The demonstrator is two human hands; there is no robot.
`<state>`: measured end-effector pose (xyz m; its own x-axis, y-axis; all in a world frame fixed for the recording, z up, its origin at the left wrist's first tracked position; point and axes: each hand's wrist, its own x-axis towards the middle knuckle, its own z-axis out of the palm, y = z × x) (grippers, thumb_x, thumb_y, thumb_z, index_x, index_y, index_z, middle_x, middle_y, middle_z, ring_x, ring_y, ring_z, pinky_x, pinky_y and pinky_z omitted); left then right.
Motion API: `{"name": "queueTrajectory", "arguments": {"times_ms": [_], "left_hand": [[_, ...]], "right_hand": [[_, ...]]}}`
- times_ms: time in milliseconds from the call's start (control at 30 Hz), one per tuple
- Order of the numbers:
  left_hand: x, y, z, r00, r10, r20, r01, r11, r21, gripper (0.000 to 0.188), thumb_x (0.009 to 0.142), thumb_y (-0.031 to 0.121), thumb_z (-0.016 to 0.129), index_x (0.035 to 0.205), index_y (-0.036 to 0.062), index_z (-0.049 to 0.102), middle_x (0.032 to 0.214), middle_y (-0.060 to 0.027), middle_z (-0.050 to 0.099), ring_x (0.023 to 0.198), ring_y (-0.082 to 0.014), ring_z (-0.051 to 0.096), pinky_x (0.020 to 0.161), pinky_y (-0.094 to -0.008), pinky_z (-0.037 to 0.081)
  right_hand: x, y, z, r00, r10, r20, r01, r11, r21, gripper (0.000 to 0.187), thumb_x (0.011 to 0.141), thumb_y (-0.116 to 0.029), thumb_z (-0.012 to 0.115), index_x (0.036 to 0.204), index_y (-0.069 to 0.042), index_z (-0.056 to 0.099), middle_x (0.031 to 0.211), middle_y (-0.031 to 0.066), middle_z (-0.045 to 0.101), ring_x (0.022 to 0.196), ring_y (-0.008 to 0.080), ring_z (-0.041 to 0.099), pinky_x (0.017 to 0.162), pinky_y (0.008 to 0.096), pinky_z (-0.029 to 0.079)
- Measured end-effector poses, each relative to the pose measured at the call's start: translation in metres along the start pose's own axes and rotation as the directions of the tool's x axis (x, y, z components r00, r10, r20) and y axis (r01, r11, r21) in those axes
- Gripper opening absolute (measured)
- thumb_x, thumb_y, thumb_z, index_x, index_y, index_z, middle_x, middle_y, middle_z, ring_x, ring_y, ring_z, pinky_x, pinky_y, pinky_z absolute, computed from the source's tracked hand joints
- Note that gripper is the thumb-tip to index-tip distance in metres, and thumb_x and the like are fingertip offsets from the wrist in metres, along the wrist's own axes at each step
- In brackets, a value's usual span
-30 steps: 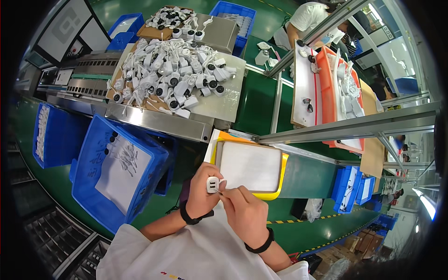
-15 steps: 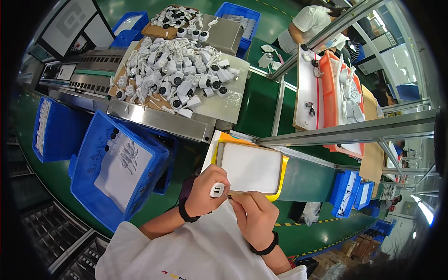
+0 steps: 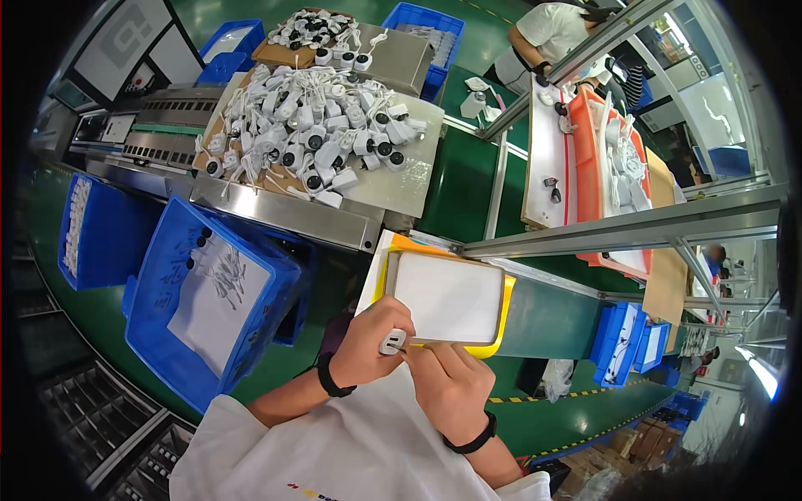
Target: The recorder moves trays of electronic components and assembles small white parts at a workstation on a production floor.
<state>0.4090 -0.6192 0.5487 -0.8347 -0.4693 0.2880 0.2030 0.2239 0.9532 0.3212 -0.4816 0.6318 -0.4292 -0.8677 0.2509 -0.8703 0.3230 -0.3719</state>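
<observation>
In my left hand [image 3: 364,349] is a white USB charger [image 3: 392,341], its end with the port openings turned upward. The fingers wrap round its body and hide most of it. My right hand [image 3: 455,386] is close beside it, thumb and fingers pinched together. A thin dark tip shows between those fingers and the charger; the rest of that item is hidden, so its kind cannot be made out. Just beyond both hands lies a shallow tray with a white lining [image 3: 447,299] and a yellow edge.
A heap of white chargers with cords [image 3: 309,134] covers the metal table ahead. At left stands a blue bin [image 3: 159,284] holding a few cables. An aluminium rail [image 3: 626,230] crosses at right, before an orange crate [image 3: 589,167]. Another person [image 3: 547,37] works at the far right.
The charger has tilted in my left hand, so its port face shows at a different angle. My right hand has shifted slightly left. The other person's arm has moved toward the orange crate.
</observation>
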Motion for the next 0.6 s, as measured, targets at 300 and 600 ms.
{"name": "queueTrajectory", "arguments": {"times_ms": [300, 600], "left_hand": [[0.000, 0.000, 0.003, 0.995, -0.054, 0.087, 0.055, 0.998, -0.014, 0.033, 0.067, -0.010, 0.074, 0.091, 0.0065, 0.059, 0.094, -0.0091, 0.061, 0.086, -0.0295, 0.062, 0.076, -0.0349, 0.050], [-0.008, -0.002, 0.007, 0.992, -0.109, 0.065, 0.109, 0.994, 0.003, 0.032, 0.069, -0.011, 0.074, 0.092, 0.0048, 0.058, 0.094, -0.0109, 0.059, 0.087, -0.0308, 0.063, 0.076, -0.0366, 0.051]], "right_hand": [[0.000, 0.005, -0.005, 0.995, -0.078, 0.056, 0.081, 0.995, -0.062, 0.012, 0.080, -0.007, 0.077, 0.091, -0.009, 0.071, 0.081, 0.0008, 0.068, 0.065, 0.0174, 0.065, 0.053, 0.0303, 0.049], [-0.004, 0.012, 0.004, 0.993, -0.080, 0.084, 0.080, 0.997, 0.003, 0.012, 0.081, -0.006, 0.076, 0.091, -0.011, 0.072, 0.080, 0.0011, 0.067, 0.063, 0.0181, 0.064, 0.052, 0.0306, 0.049]]}}
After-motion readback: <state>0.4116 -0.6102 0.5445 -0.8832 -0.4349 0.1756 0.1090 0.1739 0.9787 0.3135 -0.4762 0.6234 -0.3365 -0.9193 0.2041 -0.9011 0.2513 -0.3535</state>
